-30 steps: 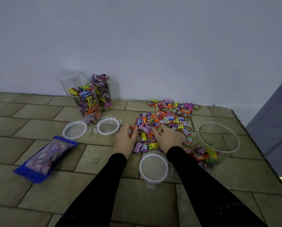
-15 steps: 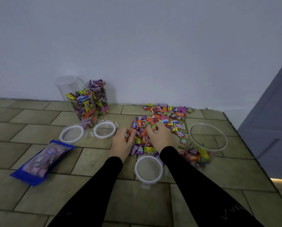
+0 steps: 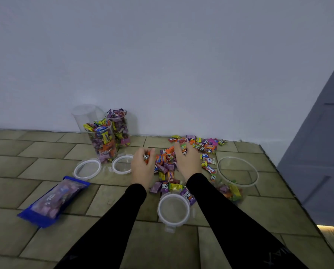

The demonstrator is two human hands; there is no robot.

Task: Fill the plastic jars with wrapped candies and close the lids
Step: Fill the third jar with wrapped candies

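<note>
A heap of wrapped candies (image 3: 205, 147) lies on the tiled surface by the wall. My left hand (image 3: 142, 166) curls round a handful of candies at the heap's left edge. My right hand (image 3: 188, 162) grips more candies in the middle of the heap. Two clear jars full of candies (image 3: 104, 141) (image 3: 119, 129) stand at the back left, with an empty clear jar (image 3: 83, 115) behind them. Three white-rimmed lids lie flat: two near the full jars (image 3: 87, 168) (image 3: 121, 164) and one between my forearms (image 3: 173, 209). A wide clear jar (image 3: 237, 171) at right holds a few candies.
A blue candy bag (image 3: 53, 200) lies at the left front. The white wall runs close behind the jars. The surface's right edge (image 3: 290, 187) falls off beside a grey door.
Both hands have moved further into the heap, closed round candies and lifted slightly. The view has tilted up, so everything sits lower in the frame.
</note>
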